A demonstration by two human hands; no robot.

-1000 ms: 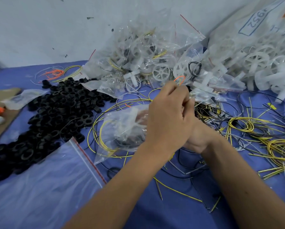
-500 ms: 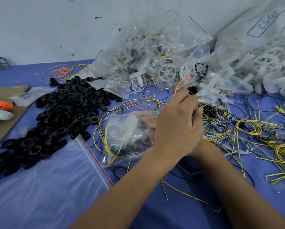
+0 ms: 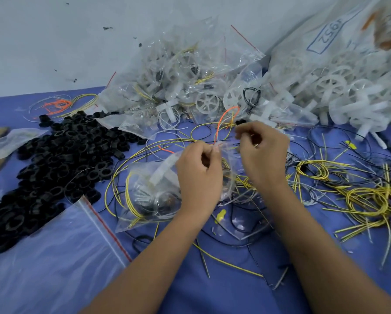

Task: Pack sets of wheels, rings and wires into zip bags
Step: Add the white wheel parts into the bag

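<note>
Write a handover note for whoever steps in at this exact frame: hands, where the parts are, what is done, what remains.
Left hand pinches the mouth of the zip bag, which already holds a white wheel and yellow wire. Right hand pinches the other side of the mouth; an orange wire loops up between the hands. Black rings are piled left, loose wires right, packed bags behind, loose wheels far right. Left: seal this bag, add it to the pile, start another.
</note>
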